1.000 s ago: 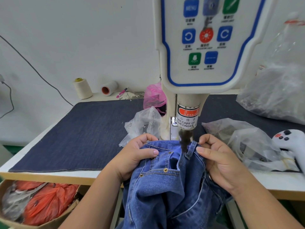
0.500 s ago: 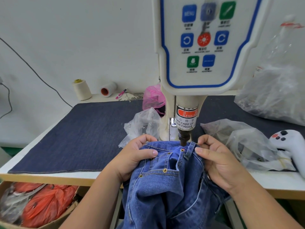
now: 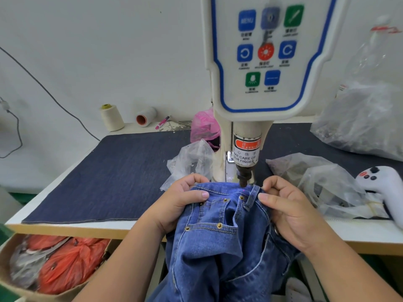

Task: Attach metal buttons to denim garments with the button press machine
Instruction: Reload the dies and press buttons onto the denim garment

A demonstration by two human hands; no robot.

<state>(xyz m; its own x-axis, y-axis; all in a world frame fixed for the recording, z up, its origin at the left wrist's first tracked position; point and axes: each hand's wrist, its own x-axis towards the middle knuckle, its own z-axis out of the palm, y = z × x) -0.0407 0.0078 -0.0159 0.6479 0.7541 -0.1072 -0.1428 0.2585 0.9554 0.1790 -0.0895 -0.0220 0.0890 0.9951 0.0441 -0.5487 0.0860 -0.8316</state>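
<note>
Far left of the press machine [image 3: 263, 62], below the table [image 3: 65, 227] edge, a cardboard box [image 3: 13, 280] holds orange plastic bags [image 3: 65, 267]. Left hand [image 3: 181, 203] grips the jeans [image 3: 220, 243] waistband just left of the press head. Machine panel reads "MENU", sticker says "WARNING... TAKE CARE OF YOUR FINGER". Blue denim, brass rivets, bunched right under the punch [image 3: 243, 180]. Right hand [image 3: 285, 210] pinches the belt loop [image 3: 251, 198]; clear bags [image 3: 316, 182] further right.

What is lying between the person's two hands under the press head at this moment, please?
In the head view, the jeans waistband spans from the left hand to the right hand, with the press punch just above it.
</note>
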